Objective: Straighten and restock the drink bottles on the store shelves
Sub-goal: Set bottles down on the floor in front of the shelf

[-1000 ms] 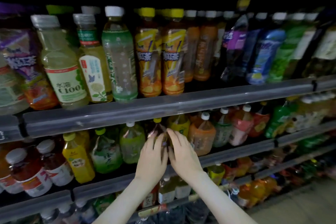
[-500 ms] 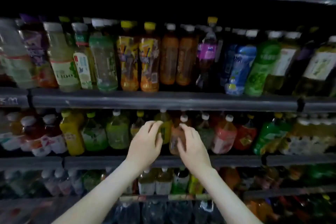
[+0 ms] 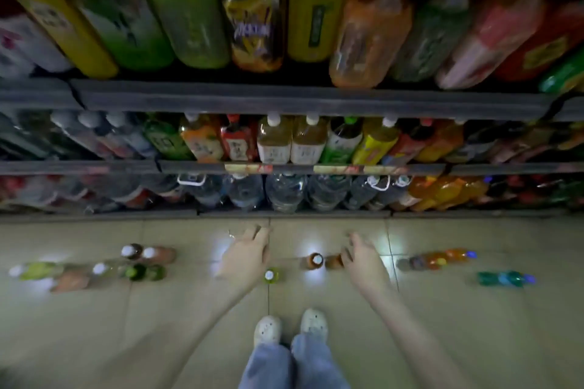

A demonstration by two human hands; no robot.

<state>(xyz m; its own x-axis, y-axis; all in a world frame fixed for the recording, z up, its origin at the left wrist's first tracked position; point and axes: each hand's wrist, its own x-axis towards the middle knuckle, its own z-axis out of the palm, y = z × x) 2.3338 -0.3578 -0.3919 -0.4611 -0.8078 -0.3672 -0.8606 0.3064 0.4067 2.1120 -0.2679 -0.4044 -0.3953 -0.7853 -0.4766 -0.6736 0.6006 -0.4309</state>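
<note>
I look steeply down at the tiled floor in front of the shelves. My left hand [image 3: 245,254] and my right hand [image 3: 363,257] hang over the floor with relaxed fingers, holding nothing. Between them stand a brown bottle with a white cap [image 3: 313,260] and a green bottle with a white cap [image 3: 270,275]. Another brown bottle [image 3: 333,260] sits just left of my right hand's fingers. Above, the shelf rail [image 3: 300,101] carries a row of tea and juice bottles, among them an orange one [image 3: 366,38].
Several loose bottles stand on the floor at left [image 3: 139,262]; orange ones [image 3: 439,257] and a teal one [image 3: 502,278] are at right. Lower shelves hold tea bottles [image 3: 290,142] and large water jugs [image 3: 284,193]. My white shoes [image 3: 290,327] stand below.
Both hands have left the bottles on the middle shelf and dropped toward the floor. My view has tipped down from the shelves to the floor bottles and my feet.
</note>
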